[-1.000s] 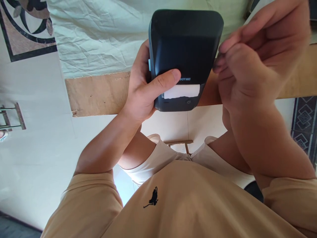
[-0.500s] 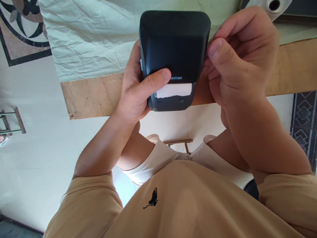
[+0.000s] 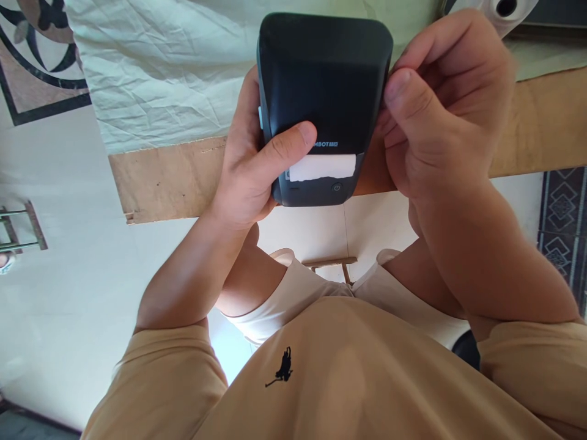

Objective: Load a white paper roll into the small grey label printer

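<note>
A dark, rounded label printer [image 3: 323, 79] is held up in front of me, above the table edge. A strip of white paper [image 3: 322, 167] sticks out of its slot near the bottom, above a small power button. My left hand [image 3: 254, 165] grips the printer's left side, thumb laid across its front. My right hand [image 3: 435, 116] is curled against the printer's right edge, thumb and fingertips pressed on it; whether they pinch anything small is hidden.
A wooden table [image 3: 174, 177] runs across the view, covered by a crumpled pale cloth [image 3: 174, 67]. A white round object [image 3: 504, 9] sits at the top right. Tiled floor lies below, with a patterned rug [image 3: 564, 220] at right and a metal frame [image 3: 21, 226] at left.
My right hand has come in from the right and closed against the printer's right side. The printer and left hand shifted slightly left.
</note>
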The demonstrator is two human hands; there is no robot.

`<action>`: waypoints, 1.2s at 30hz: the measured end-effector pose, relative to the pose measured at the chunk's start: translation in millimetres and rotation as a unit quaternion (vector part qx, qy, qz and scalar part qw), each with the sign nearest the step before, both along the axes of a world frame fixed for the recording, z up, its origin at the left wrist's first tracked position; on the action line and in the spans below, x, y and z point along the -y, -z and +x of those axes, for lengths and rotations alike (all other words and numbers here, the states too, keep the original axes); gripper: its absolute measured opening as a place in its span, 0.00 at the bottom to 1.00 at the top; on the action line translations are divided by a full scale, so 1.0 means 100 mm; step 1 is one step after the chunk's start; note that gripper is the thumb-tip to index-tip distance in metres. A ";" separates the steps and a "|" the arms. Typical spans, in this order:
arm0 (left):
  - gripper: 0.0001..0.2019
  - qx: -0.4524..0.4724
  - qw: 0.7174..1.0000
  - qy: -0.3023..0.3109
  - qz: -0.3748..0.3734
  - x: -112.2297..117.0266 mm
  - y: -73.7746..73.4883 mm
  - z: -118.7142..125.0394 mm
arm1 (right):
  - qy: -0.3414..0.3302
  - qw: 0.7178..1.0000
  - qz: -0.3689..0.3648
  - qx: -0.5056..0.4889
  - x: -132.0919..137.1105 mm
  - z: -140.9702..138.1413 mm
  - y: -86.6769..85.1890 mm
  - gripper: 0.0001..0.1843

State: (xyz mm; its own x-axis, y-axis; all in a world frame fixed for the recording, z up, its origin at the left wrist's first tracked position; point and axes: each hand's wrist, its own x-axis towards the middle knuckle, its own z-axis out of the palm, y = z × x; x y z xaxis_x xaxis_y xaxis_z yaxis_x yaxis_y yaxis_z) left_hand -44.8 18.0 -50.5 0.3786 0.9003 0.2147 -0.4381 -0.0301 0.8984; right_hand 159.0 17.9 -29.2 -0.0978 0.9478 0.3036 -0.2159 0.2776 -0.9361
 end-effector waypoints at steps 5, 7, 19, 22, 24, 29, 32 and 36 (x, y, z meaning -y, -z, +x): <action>0.15 -0.021 0.997 -0.018 -0.074 0.09 -0.15 0.01 | -0.001 0.999 0.037 -0.016 -0.06 -0.01 0.09 0.10; 0.15 -0.017 0.996 -0.015 -0.083 0.11 -0.18 0.01 | -0.004 0.998 0.056 -0.033 -0.09 -0.01 0.13 0.09; 0.17 0.082 0.982 -0.058 -0.161 0.12 -0.25 0.09 | -0.021 0.995 0.081 -0.047 -0.14 -0.03 0.19 0.07; 0.18 0.085 0.985 -0.053 -0.141 0.09 -0.20 0.08 | -0.016 0.995 0.089 -0.032 -0.15 -0.03 0.20 0.07; 0.18 0.094 0.987 -0.035 -0.123 0.07 -0.18 0.07 | -0.022 0.995 0.094 -0.019 -0.16 -0.03 0.22 0.08; 0.19 0.060 0.995 -0.018 -0.077 0.03 -0.17 0.06 | -0.056 0.991 0.122 0.016 -0.17 -0.02 0.21 0.17; 0.22 0.042 0.997 -0.022 -0.061 0.03 -0.17 0.08 | -0.077 0.988 0.129 0.039 -0.16 -0.02 0.18 0.23; 0.17 0.050 0.996 -0.037 -0.068 0.05 -0.17 0.09 | -0.096 0.984 0.137 0.064 -0.15 -0.02 0.14 0.28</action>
State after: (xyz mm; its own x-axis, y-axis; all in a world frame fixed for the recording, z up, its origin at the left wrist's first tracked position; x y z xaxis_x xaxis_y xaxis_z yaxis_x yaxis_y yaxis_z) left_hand -36.1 13.5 -33.7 0.2940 0.9479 0.1228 -0.5261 0.0532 0.8488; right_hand 156.8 33.0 -42.8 -0.3204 0.7931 0.5180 -0.1733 0.4885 -0.8552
